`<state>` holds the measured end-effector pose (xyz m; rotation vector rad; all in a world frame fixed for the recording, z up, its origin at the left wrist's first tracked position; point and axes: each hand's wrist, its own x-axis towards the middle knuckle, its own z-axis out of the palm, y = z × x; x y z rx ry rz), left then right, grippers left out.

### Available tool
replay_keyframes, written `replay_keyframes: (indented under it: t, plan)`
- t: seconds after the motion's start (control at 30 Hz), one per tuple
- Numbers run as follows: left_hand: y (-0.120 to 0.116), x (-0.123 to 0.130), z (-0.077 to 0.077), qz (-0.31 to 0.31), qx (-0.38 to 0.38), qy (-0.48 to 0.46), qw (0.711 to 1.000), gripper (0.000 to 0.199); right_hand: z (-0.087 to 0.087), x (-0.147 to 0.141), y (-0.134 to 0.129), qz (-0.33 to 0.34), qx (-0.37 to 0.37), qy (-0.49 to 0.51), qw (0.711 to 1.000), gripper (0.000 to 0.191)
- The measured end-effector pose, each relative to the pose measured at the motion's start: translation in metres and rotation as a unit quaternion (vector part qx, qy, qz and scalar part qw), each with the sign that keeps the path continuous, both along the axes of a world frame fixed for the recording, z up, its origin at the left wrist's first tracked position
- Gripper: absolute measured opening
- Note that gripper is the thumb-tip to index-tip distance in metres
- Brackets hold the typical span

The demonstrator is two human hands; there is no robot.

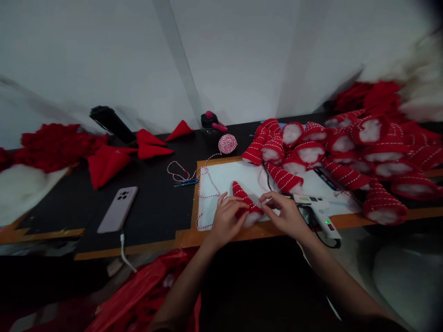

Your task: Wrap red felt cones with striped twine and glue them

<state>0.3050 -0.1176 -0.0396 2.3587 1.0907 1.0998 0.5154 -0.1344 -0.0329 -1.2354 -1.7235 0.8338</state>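
Note:
A small red felt cone wound with red-and-white twine lies on a white sheet, its white stuffing showing at the wide end nearest me. My left hand is closed on the cone's left side, fingertips on the felt. At the right edge of the wide end, my right hand pinches the cone; whether twine is caught between those fingertips I cannot make out. Twine trails over the sheet from a twine ball behind it.
Stuffed, twine-wrapped cones are heaped at the right. Near my right hand lies a white glue gun with a cord. Leftward are a blue cutter, a phone on a cable, plain red cones and a dark bottle.

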Motion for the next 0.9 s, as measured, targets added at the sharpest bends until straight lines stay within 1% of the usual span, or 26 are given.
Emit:
replay_keyframes:
  t: [0.07,0.13,0.27,0.33,0.4,0.5,0.63,0.7,0.83,0.9]
  plan:
    - [-0.001,-0.001,-0.001,0.008,-0.012,-0.013,1.000,0.007,-0.003,0.000,-0.002,-0.004,0.001,0.009,1.000,0.011]
    - [-0.002,-0.001,-0.002,0.013,-0.022,-0.020,0.999,0.007,-0.003,-0.001,-0.002,-0.001,0.019,0.018,1.000,0.012]
    - [-0.002,0.000,-0.002,0.007,-0.029,-0.030,0.999,0.007,0.004,-0.006,-0.001,0.045,0.067,0.018,0.997,0.012]
    - [-0.002,0.000,-0.001,-0.001,-0.028,-0.033,0.999,0.010,0.007,-0.008,0.002,0.068,0.080,0.014,0.994,0.011]
    - [-0.003,0.000,0.000,-0.012,-0.027,-0.029,0.999,0.014,0.008,-0.009,0.004,0.075,0.084,0.007,0.994,0.009]
    - [-0.002,0.000,0.001,-0.019,-0.030,-0.026,0.999,0.019,0.009,-0.008,0.007,0.088,0.079,-0.010,0.993,0.010]
    - [0.000,0.002,0.002,-0.007,-0.037,-0.035,0.999,0.012,0.012,-0.003,0.008,0.129,0.067,-0.031,0.989,0.011]
    - [0.001,0.003,0.001,-0.008,-0.036,-0.031,0.999,0.010,0.013,-0.002,0.009,0.134,0.061,-0.034,0.988,0.007]
    - [0.002,0.006,0.001,-0.014,-0.033,-0.017,0.999,0.010,0.013,-0.003,0.012,0.147,0.035,-0.022,0.988,0.009]
    - [0.001,0.006,0.001,-0.014,-0.033,-0.015,0.999,0.010,0.013,-0.004,0.014,0.158,0.029,-0.037,0.986,0.008]
